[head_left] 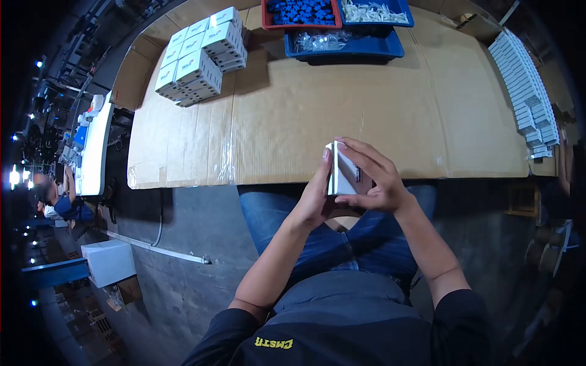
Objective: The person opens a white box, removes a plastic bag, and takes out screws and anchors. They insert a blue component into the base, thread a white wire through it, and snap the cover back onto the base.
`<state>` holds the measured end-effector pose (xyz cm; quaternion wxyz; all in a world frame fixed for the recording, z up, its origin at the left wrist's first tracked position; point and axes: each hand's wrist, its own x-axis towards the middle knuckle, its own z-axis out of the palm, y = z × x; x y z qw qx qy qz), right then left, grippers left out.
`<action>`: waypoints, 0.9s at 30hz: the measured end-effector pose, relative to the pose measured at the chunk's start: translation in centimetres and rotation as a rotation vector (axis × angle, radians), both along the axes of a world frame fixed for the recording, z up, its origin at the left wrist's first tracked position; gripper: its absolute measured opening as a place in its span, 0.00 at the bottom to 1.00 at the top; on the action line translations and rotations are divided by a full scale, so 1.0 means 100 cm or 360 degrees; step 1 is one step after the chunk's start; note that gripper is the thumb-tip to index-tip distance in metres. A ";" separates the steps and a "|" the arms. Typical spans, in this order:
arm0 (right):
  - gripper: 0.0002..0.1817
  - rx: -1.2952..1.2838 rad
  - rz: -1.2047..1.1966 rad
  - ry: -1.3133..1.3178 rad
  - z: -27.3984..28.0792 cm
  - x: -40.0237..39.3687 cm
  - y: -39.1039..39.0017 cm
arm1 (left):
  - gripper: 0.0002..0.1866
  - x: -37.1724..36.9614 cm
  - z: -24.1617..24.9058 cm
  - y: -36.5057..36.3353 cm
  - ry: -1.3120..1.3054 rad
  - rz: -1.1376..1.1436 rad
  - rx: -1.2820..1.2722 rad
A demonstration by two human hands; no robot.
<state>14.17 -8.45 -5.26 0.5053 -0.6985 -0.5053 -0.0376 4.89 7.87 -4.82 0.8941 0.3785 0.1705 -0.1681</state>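
Over the near edge of the table, in the middle of the head view, I hold a small white box-shaped part [346,177] between both hands. My left hand [314,192] presses along its left side, with the thumb up near the top edge. Around the right side curls my right hand [381,180], fingers over the top and thumb along the bottom. A pale face and a dark detail show between the fingers; the rest of the part is covered by my hands.
Stacked white slotted boxes [198,58] stand at the back left of the cardboard-covered table [366,97]. A red bin [264,19] of blue pieces, a blue bin [410,15] of white pieces and another blue tray [390,52] with clear bags are at the back. White parts [522,85] line the right edge. A person [70,204] is far left.
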 end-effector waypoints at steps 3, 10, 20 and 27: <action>0.43 0.0569 -0.0014 0.0509 -0.008 0.001 -0.001 | 0.44 0.005 -0.005 0.001 0.0049 0.0090 -0.0178; 0.36 0.0580 -0.0651 0.0490 0.011 0.035 -0.023 | 0.33 0.023 -0.023 0.019 -0.0329 0.0289 0.0022; 0.22 -0.0447 -0.1156 -0.0270 -0.078 0.073 -0.026 | 0.47 0.075 -0.067 0.084 -0.0997 0.0034 0.2637; 0.24 -0.0715 -0.0974 -0.0249 -0.054 0.045 -0.034 | 0.46 0.060 -0.085 0.106 -0.0923 -0.0028 0.2879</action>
